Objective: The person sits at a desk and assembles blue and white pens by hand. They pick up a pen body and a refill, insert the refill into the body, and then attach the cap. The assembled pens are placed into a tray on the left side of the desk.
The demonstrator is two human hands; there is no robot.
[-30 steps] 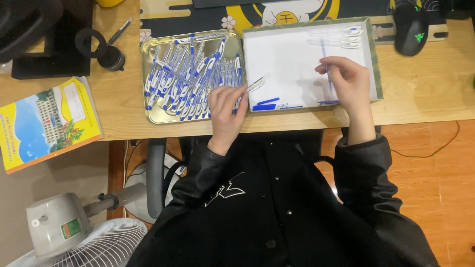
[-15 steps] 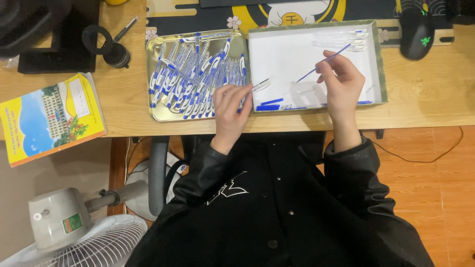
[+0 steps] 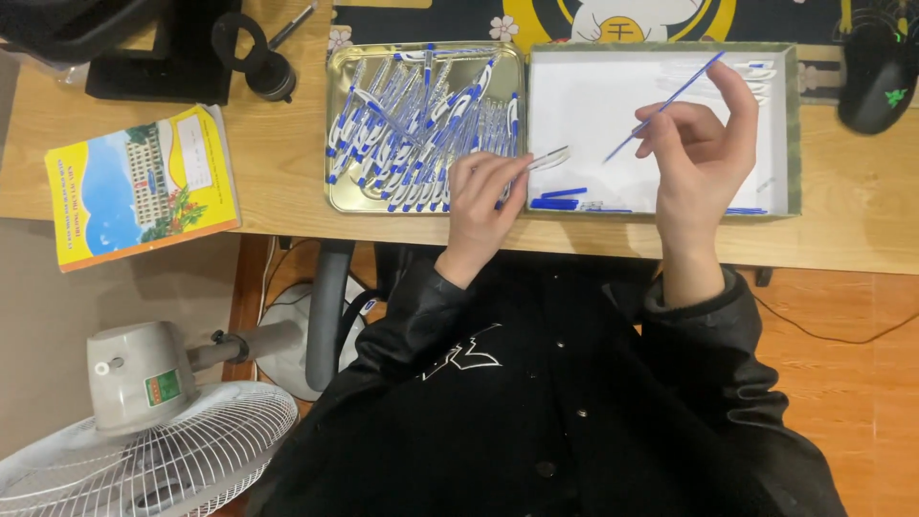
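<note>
Yellow booklet (image 3: 142,187) at desk's left; left hand (image 3: 483,196) pinches a clear pen barrel (image 3: 546,160) beside the pen-filled tin tray (image 3: 337,124); right hand (image 3: 699,153) grips a blue refill (image 3: 670,98) above the white box (image 3: 780,124).

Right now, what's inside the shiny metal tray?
The metal tray holds a heap of blue-and-white pens. The left hand covers its near right corner, and the pens hide most of the tray's bottom.
</note>
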